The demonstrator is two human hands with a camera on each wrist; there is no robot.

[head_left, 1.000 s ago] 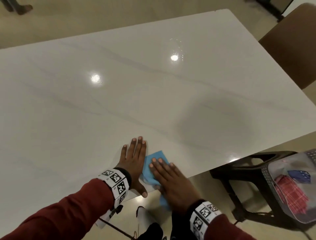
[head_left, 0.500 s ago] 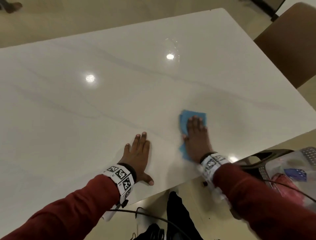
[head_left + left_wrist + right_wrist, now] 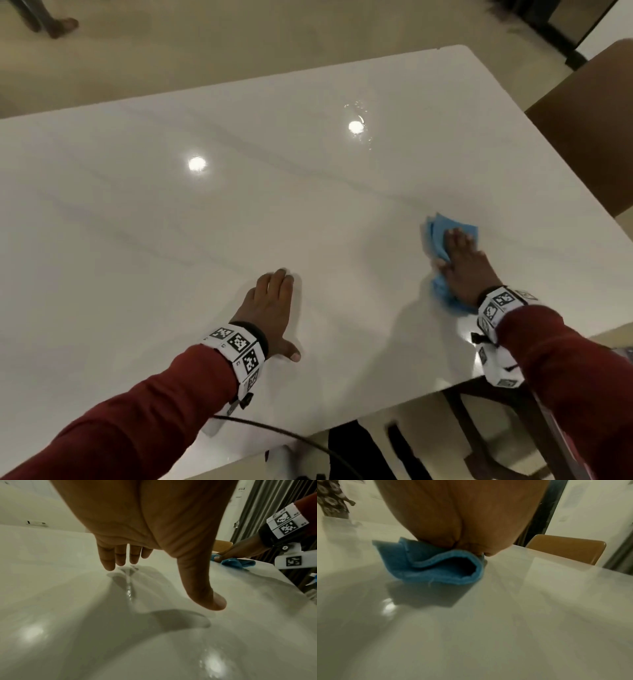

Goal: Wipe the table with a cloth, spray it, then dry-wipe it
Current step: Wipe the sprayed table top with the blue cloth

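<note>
A folded blue cloth [image 3: 436, 240] lies on the glossy white table [image 3: 239, 212] near its right front corner. My right hand [image 3: 462, 263] presses flat on top of the cloth, fingers straight. The right wrist view shows the blue cloth [image 3: 426, 563] bunched under my palm, its fold lifted off the surface. My left hand [image 3: 270, 301] rests flat on the table near the front edge, fingers straight and thumb spread. From the left wrist view, my left hand [image 3: 154, 563] hovers just over the table top, with the cloth [image 3: 236, 562] off to the right.
A brown chair [image 3: 589, 130] stands at the table's right side. A dark stool frame [image 3: 493, 421] sits below the front right corner. A cable [image 3: 274, 428] trails from my left wrist over the front edge. Someone's feet [image 3: 51, 24] show far left on the floor.
My right hand slid the blue cloth from beside my left hand rightward and away, toward the table's right edge. My left hand stayed flat in place.
</note>
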